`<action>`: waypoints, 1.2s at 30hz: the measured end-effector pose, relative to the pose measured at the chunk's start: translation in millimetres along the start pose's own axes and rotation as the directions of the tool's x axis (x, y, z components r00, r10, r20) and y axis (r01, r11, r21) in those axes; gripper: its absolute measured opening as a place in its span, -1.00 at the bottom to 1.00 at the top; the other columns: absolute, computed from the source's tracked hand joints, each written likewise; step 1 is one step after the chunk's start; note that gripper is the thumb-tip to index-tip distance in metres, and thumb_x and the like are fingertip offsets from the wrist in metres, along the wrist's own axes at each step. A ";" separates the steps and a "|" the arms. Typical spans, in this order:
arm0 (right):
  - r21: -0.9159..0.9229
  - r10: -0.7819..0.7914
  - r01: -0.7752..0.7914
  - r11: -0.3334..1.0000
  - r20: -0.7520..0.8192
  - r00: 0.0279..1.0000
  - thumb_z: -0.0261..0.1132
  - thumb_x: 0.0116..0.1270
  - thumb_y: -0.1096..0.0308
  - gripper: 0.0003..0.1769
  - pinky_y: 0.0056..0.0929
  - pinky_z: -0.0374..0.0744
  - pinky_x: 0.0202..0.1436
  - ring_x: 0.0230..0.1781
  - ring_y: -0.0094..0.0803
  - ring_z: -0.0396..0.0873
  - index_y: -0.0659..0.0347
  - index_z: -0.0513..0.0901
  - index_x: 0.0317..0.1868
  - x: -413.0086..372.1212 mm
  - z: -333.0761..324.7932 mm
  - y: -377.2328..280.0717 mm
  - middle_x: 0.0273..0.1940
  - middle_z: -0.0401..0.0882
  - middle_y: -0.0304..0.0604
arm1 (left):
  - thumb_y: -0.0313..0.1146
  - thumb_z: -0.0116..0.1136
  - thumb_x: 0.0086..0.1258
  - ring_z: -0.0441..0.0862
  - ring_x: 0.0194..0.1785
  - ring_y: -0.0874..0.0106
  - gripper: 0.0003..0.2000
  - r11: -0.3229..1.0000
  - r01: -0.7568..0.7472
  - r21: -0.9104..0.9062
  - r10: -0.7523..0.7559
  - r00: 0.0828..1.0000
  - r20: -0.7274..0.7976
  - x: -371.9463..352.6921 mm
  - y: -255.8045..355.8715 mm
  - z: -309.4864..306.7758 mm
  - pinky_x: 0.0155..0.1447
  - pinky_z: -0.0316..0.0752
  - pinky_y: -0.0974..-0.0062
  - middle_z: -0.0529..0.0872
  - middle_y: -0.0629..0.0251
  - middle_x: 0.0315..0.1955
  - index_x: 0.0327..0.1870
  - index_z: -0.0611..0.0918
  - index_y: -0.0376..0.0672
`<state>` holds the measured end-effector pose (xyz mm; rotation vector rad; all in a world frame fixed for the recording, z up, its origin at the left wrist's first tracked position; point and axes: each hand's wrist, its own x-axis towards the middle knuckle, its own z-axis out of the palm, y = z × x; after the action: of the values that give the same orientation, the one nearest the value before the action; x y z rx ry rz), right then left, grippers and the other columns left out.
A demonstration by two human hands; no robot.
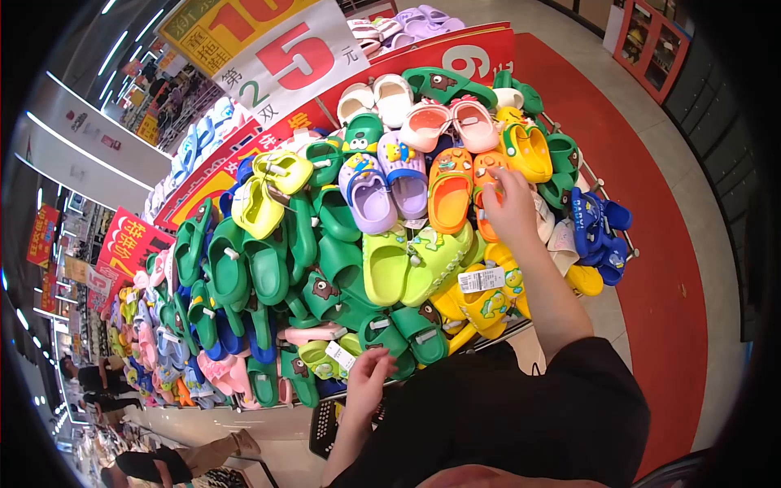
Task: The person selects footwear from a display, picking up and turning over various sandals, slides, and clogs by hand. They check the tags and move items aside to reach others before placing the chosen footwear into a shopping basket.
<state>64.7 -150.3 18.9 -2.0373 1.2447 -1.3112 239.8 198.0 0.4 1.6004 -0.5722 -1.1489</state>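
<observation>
My right hand is over an orange pair of children's clogs, its bent fingers apart at the right clog; contact is hard to tell. A lilac pair of clogs lies left of it, and lime-green clogs sit below. Near the display's front edge, my left hand has loosely bent fingers with nothing visible in them. It is beside a white price tag on a small light-green clog and below dark green slippers. Yellow clogs with a barcode label lie between my hands.
Green slides pile up on the left; blue clogs hang at the right edge. Red and white price signs stand behind. A red floor strip runs along the right. People are at lower left.
</observation>
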 end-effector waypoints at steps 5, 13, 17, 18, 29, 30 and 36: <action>0.009 -0.102 0.102 0.995 0.118 0.988 0.27 0.18 0.49 -0.66 -0.27 0.56 -0.19 -0.27 -0.12 0.58 0.23 0.58 0.01 -84.4 -6.0 -25.9 -0.27 0.53 -0.02 | -0.43 0.08 0.50 0.62 -0.24 0.55 -0.80 0.994 0.053 -0.095 -0.063 0.993 -0.104 -26.8 -36.9 -12.6 -0.08 0.54 0.58 0.68 0.29 -0.21 0.06 0.54 -0.27; 0.269 -0.323 0.242 0.932 0.317 0.892 0.29 0.13 0.53 -0.60 -0.31 0.53 -0.42 -0.45 -0.14 0.54 0.23 0.57 0.04 -141.0 -3.6 -64.7 -0.33 0.52 -0.05 | -0.49 0.23 0.32 0.62 -0.10 0.34 -0.69 0.688 -0.423 0.590 0.556 0.829 -0.055 7.9 21.7 -11.7 -0.02 0.52 0.42 0.64 0.17 -0.20 0.06 0.52 -0.31; 0.323 -0.310 0.195 0.926 0.357 0.881 0.28 0.14 0.56 -0.61 -0.31 0.53 -0.43 -0.48 -0.15 0.54 0.23 0.58 0.03 -146.5 -13.2 -75.0 -0.39 0.51 -0.06 | -0.46 0.29 0.16 0.50 0.08 0.01 -0.47 0.117 -0.382 0.917 0.910 0.411 0.056 77.9 99.7 -40.7 0.16 0.41 0.14 0.55 -0.01 -0.01 0.23 0.50 -0.21; 0.336 -0.310 0.182 0.924 0.378 0.873 0.28 0.14 0.56 -0.63 -0.31 0.53 -0.43 -0.48 -0.16 0.54 0.24 0.59 0.02 -150.7 -17.1 -76.8 -0.41 0.52 -0.06 | -0.43 0.31 0.16 0.49 0.08 0.00 -0.42 0.047 -0.312 0.949 0.913 0.398 0.085 92.6 124.6 -43.5 0.16 0.41 0.14 0.54 -0.02 0.00 0.28 0.46 -0.17; 0.281 -0.219 0.083 0.956 0.496 0.840 0.28 0.17 0.49 -0.69 -0.31 0.60 -0.36 -0.42 -0.15 0.62 0.20 0.64 -0.03 -188.0 -55.6 -64.5 -0.37 0.61 -0.06 | -0.25 0.14 0.27 0.66 -0.24 0.19 -0.61 -0.296 0.224 0.928 0.781 0.617 0.100 252.9 190.9 -79.8 -0.27 0.54 0.23 0.66 0.14 -0.32 0.15 0.57 0.11; 0.281 -0.203 0.068 0.957 0.485 0.851 0.27 0.18 0.49 -0.69 -0.31 0.61 -0.35 -0.41 -0.16 0.63 0.19 0.64 -0.03 -191.5 -58.7 -61.7 -0.35 0.62 -0.06 | -0.31 0.08 0.28 0.67 -0.25 0.17 -0.70 -0.294 0.162 0.942 0.787 0.601 0.142 254.2 190.7 -83.8 -0.28 0.56 0.22 0.66 0.12 -0.34 0.05 0.60 0.06; 0.235 -0.152 0.040 0.971 0.478 0.865 0.26 0.19 0.48 -0.71 -0.31 0.63 -0.31 -0.36 -0.18 0.66 0.18 0.65 -0.04 -198.7 -70.4 -50.8 -0.28 0.67 -0.07 | -0.17 0.26 0.23 0.67 -0.31 0.14 -0.63 -0.154 0.097 0.983 0.877 0.472 0.090 222.7 227.6 -55.1 -0.32 0.55 0.20 0.63 0.08 -0.39 0.07 0.60 0.03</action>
<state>-4.7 52.8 -11.3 -2.1093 0.7396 -0.8332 424.5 -37.3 122.8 2.3552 -1.4849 0.9853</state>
